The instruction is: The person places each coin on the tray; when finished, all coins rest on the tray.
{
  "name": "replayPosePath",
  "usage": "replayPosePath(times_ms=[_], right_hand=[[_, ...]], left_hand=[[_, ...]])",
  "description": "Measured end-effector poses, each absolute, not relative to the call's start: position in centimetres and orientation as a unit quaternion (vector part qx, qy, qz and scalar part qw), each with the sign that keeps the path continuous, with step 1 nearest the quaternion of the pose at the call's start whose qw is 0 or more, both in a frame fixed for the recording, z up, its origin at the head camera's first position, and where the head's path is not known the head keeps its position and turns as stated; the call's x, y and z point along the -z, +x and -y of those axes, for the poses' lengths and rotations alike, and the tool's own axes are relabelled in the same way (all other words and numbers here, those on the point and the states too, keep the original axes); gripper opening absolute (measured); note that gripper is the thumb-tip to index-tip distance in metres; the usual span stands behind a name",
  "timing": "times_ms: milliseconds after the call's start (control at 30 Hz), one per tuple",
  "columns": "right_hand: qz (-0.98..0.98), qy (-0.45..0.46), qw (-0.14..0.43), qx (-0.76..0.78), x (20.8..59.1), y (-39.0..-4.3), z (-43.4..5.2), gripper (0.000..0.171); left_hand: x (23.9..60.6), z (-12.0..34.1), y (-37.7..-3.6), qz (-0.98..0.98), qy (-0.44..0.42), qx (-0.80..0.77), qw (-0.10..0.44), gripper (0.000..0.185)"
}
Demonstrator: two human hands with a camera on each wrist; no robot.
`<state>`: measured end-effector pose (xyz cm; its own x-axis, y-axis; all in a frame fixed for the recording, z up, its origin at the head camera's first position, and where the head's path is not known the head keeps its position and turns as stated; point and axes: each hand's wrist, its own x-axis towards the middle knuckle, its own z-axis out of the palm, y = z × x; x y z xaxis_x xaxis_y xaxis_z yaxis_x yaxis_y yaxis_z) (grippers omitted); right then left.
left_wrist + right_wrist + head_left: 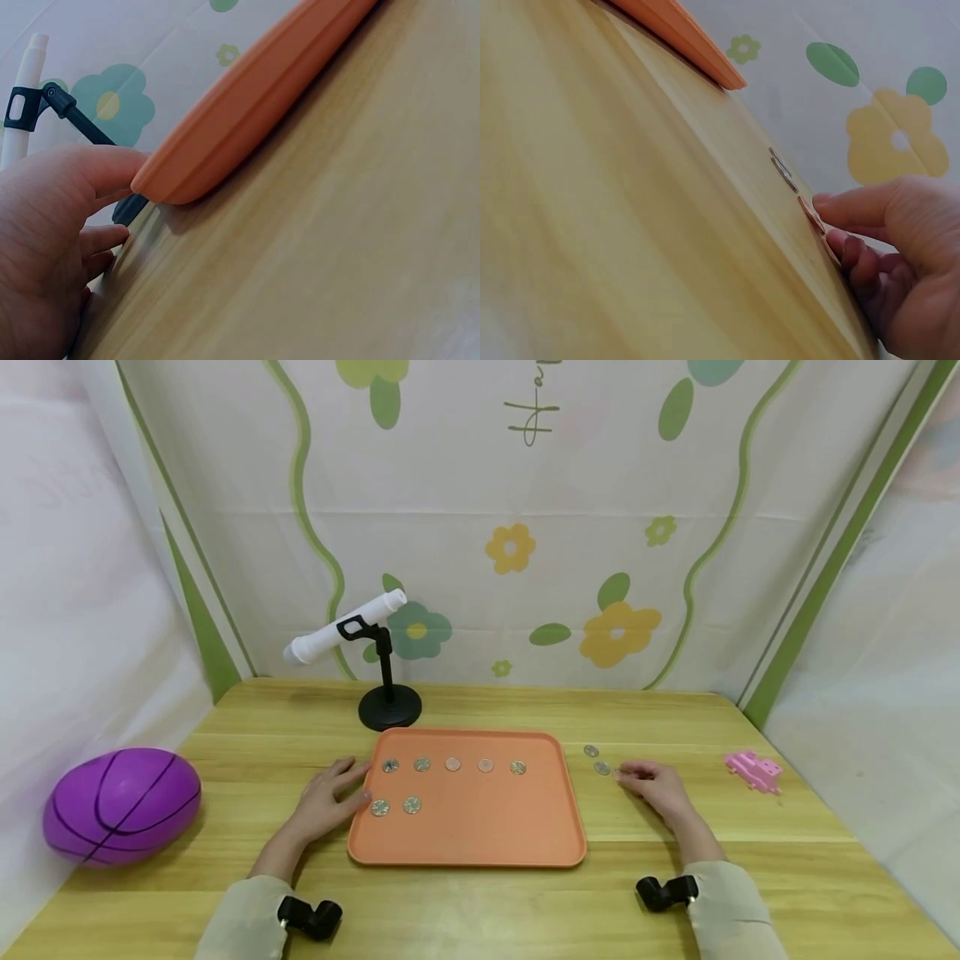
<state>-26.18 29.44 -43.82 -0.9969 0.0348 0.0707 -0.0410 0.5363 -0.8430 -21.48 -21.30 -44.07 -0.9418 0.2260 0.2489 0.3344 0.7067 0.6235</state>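
An orange tray (pixel 480 835) lies in the middle of the wooden table with several coins (pixel 452 764) in two rows on it. My left hand (pixel 347 783) rests flat on the table, its thumb (pixel 112 169) against the tray's (pixel 247 105) left rim. Two loose coins (pixel 597 760) lie on the table right of the tray. Just beside them my right hand (pixel 636 774) pinches a third coin (pixel 811 214) at its fingertips, tilted up off the wood, close to the two loose coins (pixel 781 167). The tray's corner (pixel 682 34) shows farther off.
A purple ball (pixel 120 806) sits at the table's left edge. Behind the tray stands a white tube (pixel 345 628) clamped on a black stand (pixel 390 706). A small pink plastic piece (pixel 753 771) lies far right. Flowered cloth walls close in three sides.
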Motion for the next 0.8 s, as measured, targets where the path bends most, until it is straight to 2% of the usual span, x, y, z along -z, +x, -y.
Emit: replayPosePath(times_ms=[200,467,800], right_hand=[[0.901,-0.005,0.055,-0.430,43.70,-26.34,-28.90,0.034],[0.920,-0.017,0.034,-0.389,43.20,-26.32,-28.42,0.027],[0.916,0.011,0.045,-0.398,43.42,-26.07,-28.54,0.021]], left_hand=[[44.03,21.33,-21.54,0.921,-0.151,0.352,0.078,0.052],[43.75,21.20,-21.41,0.920,-0.153,0.351,0.079,0.052],[43.93,21.23,-21.41,0.921,-0.153,0.349,0.082,0.052]])
